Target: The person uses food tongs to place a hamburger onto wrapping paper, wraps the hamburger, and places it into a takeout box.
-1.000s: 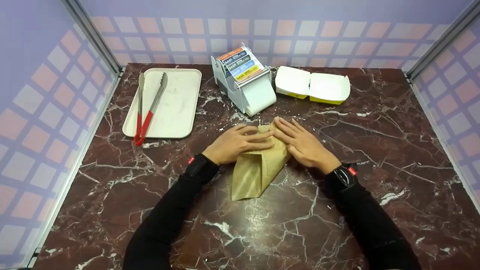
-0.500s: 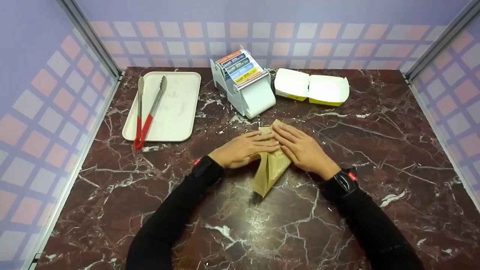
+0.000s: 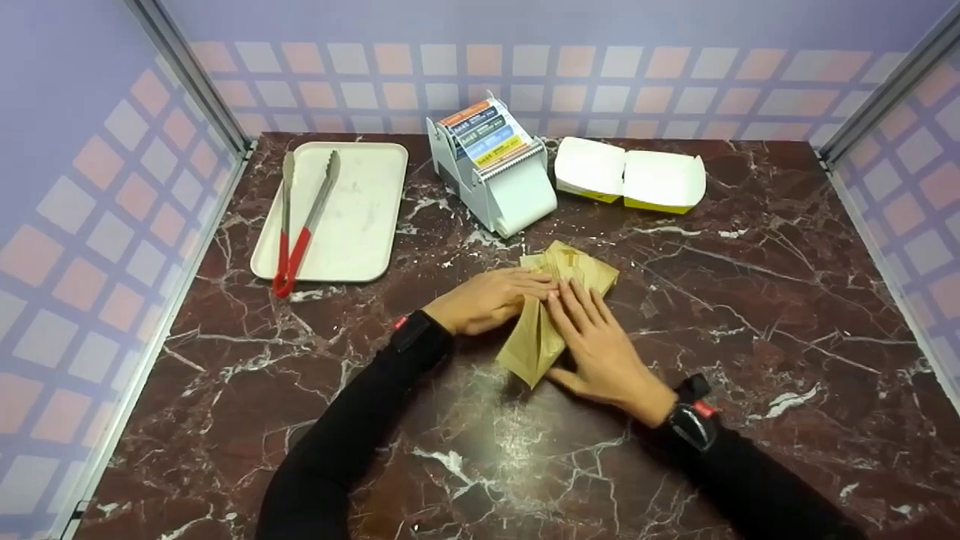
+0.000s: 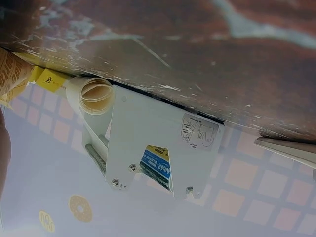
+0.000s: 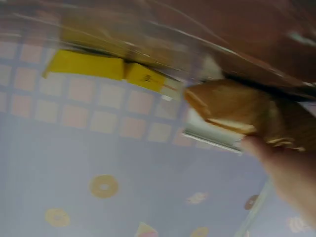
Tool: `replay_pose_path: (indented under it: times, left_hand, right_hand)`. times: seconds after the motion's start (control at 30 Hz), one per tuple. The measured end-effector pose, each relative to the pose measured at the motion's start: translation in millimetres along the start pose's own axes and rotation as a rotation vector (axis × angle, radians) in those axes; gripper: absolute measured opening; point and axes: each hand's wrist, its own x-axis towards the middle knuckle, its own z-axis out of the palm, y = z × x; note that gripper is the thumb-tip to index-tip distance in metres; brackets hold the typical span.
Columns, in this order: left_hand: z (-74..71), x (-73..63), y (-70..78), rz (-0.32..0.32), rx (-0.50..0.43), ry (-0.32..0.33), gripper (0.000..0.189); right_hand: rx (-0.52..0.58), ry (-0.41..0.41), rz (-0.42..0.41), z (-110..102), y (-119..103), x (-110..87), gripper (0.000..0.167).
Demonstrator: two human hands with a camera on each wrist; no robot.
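Observation:
A brown wrapping paper, folded into a creased bundle, lies on the marbled table between my hands. Whatever is inside it is hidden. My left hand reaches in from the left, straight fingers laid across the middle of the paper. From the right, my right hand presses its outstretched fingers on the paper's near side, close to the left fingertips, thumb toward me. A loose flap sticks out toward me between the hands. In the right wrist view the paper appears blurred beside a finger.
A label dispenser with a white roll stands behind the paper. Right of it sits an opened white and yellow box. Red-handled tongs lie on a white tray at the left. Tiled walls enclose the table.
My right hand has moved from the paper's far right edge toward me, uncovering that end. The near flap has been drawn in and folded narrower. My left hand has shifted slightly right.

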Motion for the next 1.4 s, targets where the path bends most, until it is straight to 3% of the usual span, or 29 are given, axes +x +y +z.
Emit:
replay_pose_path:
  times: [0.13, 0.2, 0.3, 0.4, 0.47, 0.53, 0.67, 0.8, 0.93, 1.07, 1.23, 1.33, 1.4]
  left_hand:
    - [-0.1, -4.6, -0.2, -0.026, -0.027, 0.012, 0.046]
    - [0.6, -6.0, -0.2, -0.029, -0.043, 0.013, 0.046]
    - [1.9, -7.3, -0.2, -0.038, -0.079, 0.016, 0.046]
    - [2.2, -7.5, 0.5, -0.056, -0.145, 0.028, 0.045]
    - [2.2, -6.8, 0.7, -0.073, -0.193, 0.043, 0.044]
    - [2.1, -5.4, 0.8, -0.088, -0.219, 0.057, 0.044]
    - [2.2, 0.9, 1.3, -0.151, -0.262, 0.102, 0.042]
    - [1.8, 9.0, 2.6, -0.233, -0.28, 0.182, 0.038]
    - [0.7, 15.5, 5.2, -0.267, -0.284, 0.254, 0.032]
    - [0.1, 24.7, 9.5, -0.286, -0.339, 0.258, 0.031]
    - [-1.6, 35.6, 10.4, -0.364, -0.403, 0.288, 0.026]
    - [-0.7, 36.1, 8.5, -0.396, -0.417, 0.348, 0.025]
    - [0.2, 35.9, 8.4, -0.405, -0.419, 0.382, 0.023]
  right_hand:
    - [-0.088, 0.098, 0.004, 6, -8, 7.6, 0.073]
    - [-0.044, 0.118, 0.005, 7, -7, 7.6, 0.065]
    - [0.16, 0.106, 0.068, 3, -1, 3.4, 0.046]
    - [0.431, 0.108, 0.229, -4, 5, 0.9, 0.032]
    - [0.542, 0.155, 0.327, -8, 8, 1.5, 0.026]
    - [0.601, 0.193, 0.397, -11, 11, 3.5, 0.024]
    - [0.62, 0.259, 0.427, -14, 20, 8.1, 0.023]
    - [0.701, 0.257, 0.462, -19, 29, 15.0, 0.018]
    - [0.756, 0.264, 0.524, -22, 38, 21.0, 0.016]
    - [0.766, 0.28, 0.525, -23, 44, 23.1, 0.014]
    - [0.778, 0.278, 0.516, -25, 50, 24.2, 0.008]
    - [0.856, 0.264, 0.543, -26, 52, 24.2, 0.007]
    - [0.954, 0.254, 0.567, -26, 53, 23.8, 0.017]
